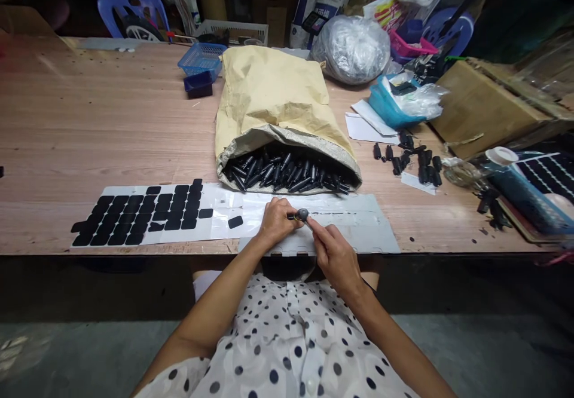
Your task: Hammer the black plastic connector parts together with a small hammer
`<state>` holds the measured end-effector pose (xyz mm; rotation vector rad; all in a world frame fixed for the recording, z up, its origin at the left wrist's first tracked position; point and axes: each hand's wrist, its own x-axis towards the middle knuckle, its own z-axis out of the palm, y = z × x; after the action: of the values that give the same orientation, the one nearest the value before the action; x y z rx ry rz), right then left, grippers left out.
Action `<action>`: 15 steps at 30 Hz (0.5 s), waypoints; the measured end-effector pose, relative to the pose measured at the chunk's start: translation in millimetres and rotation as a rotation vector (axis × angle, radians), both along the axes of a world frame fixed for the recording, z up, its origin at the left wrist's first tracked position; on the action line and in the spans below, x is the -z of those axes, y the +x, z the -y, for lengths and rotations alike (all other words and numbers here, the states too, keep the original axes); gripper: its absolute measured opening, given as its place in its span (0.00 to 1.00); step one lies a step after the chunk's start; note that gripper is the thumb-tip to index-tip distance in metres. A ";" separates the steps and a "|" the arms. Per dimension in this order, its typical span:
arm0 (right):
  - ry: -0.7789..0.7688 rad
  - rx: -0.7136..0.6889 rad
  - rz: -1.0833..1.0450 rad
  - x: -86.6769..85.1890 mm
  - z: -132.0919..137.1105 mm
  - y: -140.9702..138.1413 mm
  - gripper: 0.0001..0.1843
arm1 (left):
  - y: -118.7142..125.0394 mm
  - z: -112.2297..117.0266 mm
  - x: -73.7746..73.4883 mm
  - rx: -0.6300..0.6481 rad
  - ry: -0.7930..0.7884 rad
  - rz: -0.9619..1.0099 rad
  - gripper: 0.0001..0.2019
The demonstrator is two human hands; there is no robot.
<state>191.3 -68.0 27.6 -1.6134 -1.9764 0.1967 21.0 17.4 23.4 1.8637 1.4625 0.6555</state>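
Note:
My left hand (275,222) is closed around a small black part with a rounded grey end (302,214), just above the grey sheet (372,224) at the table's front edge. My right hand (334,251) is closed too, its fingertips meeting the part's rounded end from the right; whether they grip something of their own is hidden. Beyond the hands a yellow paper sack (278,87) lies with its mouth toward me, filled with black tube-like parts (287,171). To the left, black rounded pieces (121,219) sit in rows on a white sheet, and one loose black piece (235,222) lies nearer my left hand.
Several loose black parts (424,165) lie at the right beside a cardboard box (488,105). A blue bag-lined bowl (390,108), a clear plastic bag bundle (352,48) and a blue basket (200,57) stand farther back. The table's front edge (156,253) runs close before me.

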 end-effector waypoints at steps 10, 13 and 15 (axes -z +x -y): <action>0.022 0.055 -0.071 3.2 3.5 8.5 0.23 | -0.1 1.2 1.7 -0.043 0.002 0.008 0.06; 0.070 0.097 -0.126 2.6 -2.2 14.8 0.23 | -1.2 2.2 4.3 -0.051 0.023 0.010 0.05; 0.132 0.175 -0.134 -0.2 -10.7 26.2 0.23 | -2.5 3.5 5.2 -0.052 0.039 0.015 0.05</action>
<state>217.5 -57.3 27.8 -1.6334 -1.7021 0.1016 18.5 13.9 18.2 1.8520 1.5027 0.7261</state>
